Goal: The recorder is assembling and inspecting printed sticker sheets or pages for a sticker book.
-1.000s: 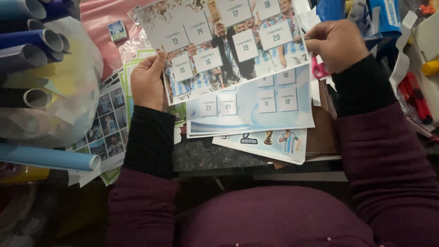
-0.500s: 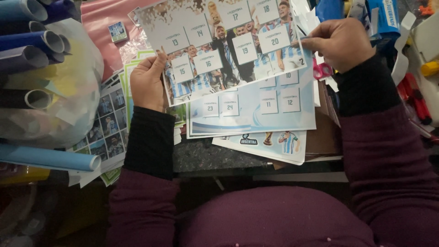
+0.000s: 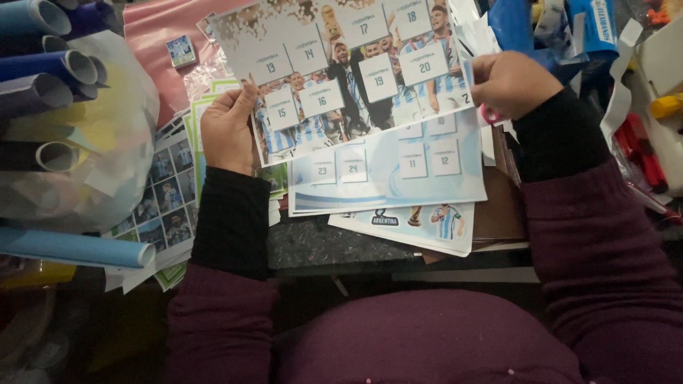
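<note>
L hand (image 3: 229, 128) & R hand (image 3: 514, 84) each grip opposite edges of glossy printed photo sheet w/ numbered white squares (image 3: 348, 78), above pale-blue sheets (image 3: 398, 178) at desk's (image 3: 320, 245) front edge.

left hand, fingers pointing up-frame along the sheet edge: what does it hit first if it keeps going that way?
Likely the pale green sheet just past the left hand, then the pink paper beyond it. The hand grips the left edge of the printed photo sheet; depth is unclear, so it might pass above them.

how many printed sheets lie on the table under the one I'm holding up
2 show: a pale blue sheet just beneath, and a white sticker sheet poking out below it. More may be hidden.
</note>
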